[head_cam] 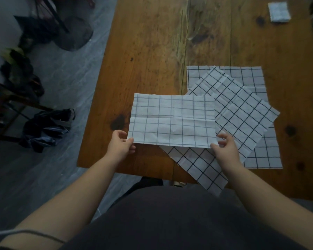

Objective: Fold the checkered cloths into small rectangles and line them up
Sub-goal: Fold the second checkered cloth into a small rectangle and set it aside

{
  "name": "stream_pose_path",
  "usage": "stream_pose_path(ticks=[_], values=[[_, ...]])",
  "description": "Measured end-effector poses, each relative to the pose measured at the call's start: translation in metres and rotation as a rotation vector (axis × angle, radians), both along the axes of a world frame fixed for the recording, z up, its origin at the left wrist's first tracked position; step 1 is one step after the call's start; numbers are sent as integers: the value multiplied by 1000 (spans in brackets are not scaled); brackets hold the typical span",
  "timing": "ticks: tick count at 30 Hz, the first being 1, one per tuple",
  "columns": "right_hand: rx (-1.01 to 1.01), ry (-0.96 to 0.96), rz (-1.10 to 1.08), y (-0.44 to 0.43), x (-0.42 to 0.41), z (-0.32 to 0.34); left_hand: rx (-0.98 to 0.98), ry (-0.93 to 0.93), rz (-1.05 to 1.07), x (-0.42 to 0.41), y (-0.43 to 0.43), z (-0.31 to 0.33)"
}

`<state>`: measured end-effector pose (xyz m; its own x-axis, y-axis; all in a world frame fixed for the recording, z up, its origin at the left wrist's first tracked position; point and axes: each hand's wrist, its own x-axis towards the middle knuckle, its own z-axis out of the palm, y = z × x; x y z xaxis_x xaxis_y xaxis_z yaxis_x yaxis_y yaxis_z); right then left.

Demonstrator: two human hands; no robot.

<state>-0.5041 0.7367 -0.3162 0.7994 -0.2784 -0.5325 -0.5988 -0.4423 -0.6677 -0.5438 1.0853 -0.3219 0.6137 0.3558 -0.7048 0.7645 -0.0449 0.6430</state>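
A white checkered cloth (pixel 173 120) folded in half lies in front of me, over the table's near part. My left hand (pixel 121 143) pinches its near left corner. My right hand (pixel 224 147) pinches its near right corner. Under it to the right lie two more unfolded checkered cloths: a tilted one (pixel 242 112) hanging over the near table edge, and a straight one (pixel 257 74) beneath it. A small folded checkered rectangle (pixel 278 11) sits at the far right of the table.
The wooden table (pixel 152 51) has its left edge running along a grey floor. Dark bags (pixel 47 130) and a chair frame stand on the floor at left. Objects line the table's far right edge.
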Motion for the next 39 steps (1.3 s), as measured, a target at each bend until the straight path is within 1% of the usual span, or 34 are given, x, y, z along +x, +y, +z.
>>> stream_pose_path(ticks=[2,5,7,10,11,12,14,16,18,20,24,27,31,33,36,39], values=[[32,36,-16,-1,0,0,-43,-21,14,-3,-1,1],[209,110,-93,1,2,2,-99,-44,-39,-8,-1,6],[290,149,-52,-1,1,1,-93,-49,-121,-13,-1,9],[307,170,25,-5,-2,-4,-45,-49,-175,-18,-2,14],[292,169,41,-6,-4,-5,2,-49,-191,-19,-3,14],[271,167,64,-5,-5,-6,92,-52,-240,-20,-4,14],[234,155,123,-2,-8,-5,326,-87,-433,-21,-10,13],[219,130,172,4,-10,-1,491,-198,-638,-20,-22,11],[175,97,237,9,-11,4,549,-313,-761,-16,-41,12],[112,54,307,11,-12,9,597,-379,-850,-8,-61,13],[79,-82,324,15,-9,20,760,-380,-1040,4,-94,8],[194,-136,262,12,-7,36,801,-364,-1051,8,-106,3],[348,-145,173,1,-7,61,720,-454,-986,10,-107,6],[368,-150,152,-10,-7,71,714,-491,-948,12,-108,17],[392,-158,128,-28,-7,85,726,-497,-910,12,-111,46],[387,-191,138,-46,-7,104,735,-464,-985,17,-116,82]])
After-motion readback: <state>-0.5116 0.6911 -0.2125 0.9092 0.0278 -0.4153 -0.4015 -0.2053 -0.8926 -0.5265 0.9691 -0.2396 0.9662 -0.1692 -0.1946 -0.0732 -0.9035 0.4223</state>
